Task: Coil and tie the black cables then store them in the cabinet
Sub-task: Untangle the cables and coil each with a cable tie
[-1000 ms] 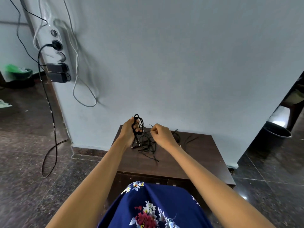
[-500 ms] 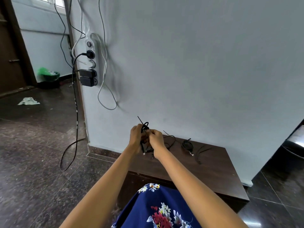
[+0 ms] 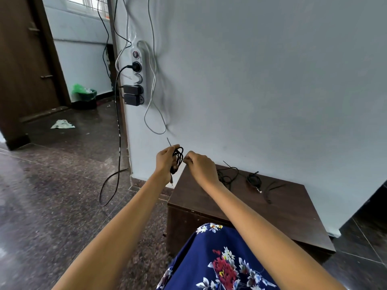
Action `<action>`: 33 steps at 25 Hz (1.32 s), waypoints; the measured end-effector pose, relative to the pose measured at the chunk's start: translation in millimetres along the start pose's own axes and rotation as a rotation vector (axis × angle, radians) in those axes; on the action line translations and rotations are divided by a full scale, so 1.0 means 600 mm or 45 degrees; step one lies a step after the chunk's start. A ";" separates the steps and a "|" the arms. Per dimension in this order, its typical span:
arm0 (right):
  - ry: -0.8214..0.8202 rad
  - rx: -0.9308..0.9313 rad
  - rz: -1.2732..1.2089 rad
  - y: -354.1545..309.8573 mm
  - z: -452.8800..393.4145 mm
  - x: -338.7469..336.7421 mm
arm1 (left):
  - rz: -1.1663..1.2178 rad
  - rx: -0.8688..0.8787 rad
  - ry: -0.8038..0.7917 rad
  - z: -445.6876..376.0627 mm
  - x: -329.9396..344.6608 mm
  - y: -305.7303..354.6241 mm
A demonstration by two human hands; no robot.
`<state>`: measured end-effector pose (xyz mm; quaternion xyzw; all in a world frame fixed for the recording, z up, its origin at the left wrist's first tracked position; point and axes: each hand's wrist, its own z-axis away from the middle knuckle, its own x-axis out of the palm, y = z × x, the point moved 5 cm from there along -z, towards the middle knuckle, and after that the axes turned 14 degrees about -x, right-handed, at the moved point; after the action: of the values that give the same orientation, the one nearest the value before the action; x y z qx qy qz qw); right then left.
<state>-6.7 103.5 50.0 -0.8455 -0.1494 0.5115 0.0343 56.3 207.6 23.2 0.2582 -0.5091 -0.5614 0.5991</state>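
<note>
My left hand (image 3: 165,163) grips a small coil of black cable (image 3: 178,158), held up above the left edge of the low brown cabinet (image 3: 289,210). A thin black tie end sticks up past the left hand's fingers. My right hand (image 3: 200,167) pinches the tie at the coil's right side, fingers curled. On the cabinet top lie a loose black cable (image 3: 229,174), a small tied coil (image 3: 253,179) and a few loose thin black ties (image 3: 271,190).
A white power strip (image 3: 137,74) hangs on the wall with black plugs and adapters; a black cord (image 3: 118,143) drops from it to the dark tiled floor. A green-lined bin (image 3: 84,95) and a brown door (image 3: 25,59) are at the left.
The view has swung left and up, so the cabinet now sits to the right. The hands lifted the coil off the cabinet top and drew close together around it.
</note>
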 end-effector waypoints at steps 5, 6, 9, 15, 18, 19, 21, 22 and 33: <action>-0.060 0.801 -1.402 0.024 0.012 0.024 | -0.155 -0.046 -0.205 0.013 0.026 0.002; -0.126 0.929 -1.631 0.023 0.017 0.026 | -0.238 -0.032 -0.189 0.013 0.029 0.005; -0.276 0.954 -1.758 0.027 0.027 0.015 | -0.436 0.054 -0.110 0.009 0.028 0.006; -0.175 0.641 -2.046 0.053 0.020 -0.032 | -0.683 0.218 0.166 -0.015 -0.010 0.000; -0.010 0.647 -1.864 0.079 0.014 -0.045 | -1.096 0.447 0.160 -0.002 0.006 0.001; 0.055 0.679 -1.759 0.090 0.013 -0.049 | -1.224 0.521 0.157 0.003 0.013 -0.002; 0.092 0.749 -1.621 0.109 0.018 -0.053 | -1.456 0.685 0.185 0.012 0.025 -0.009; 0.048 0.782 -1.602 0.113 0.021 -0.054 | -1.571 0.786 0.211 0.017 0.030 -0.011; -0.090 0.827 -1.102 0.106 0.058 -0.012 | -1.593 0.779 0.271 0.019 0.051 -0.039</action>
<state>-26.7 37.4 26.1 -0.6349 -0.3192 0.4985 0.4965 31.9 176.2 16.4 0.7129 -0.3387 -0.6040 0.1107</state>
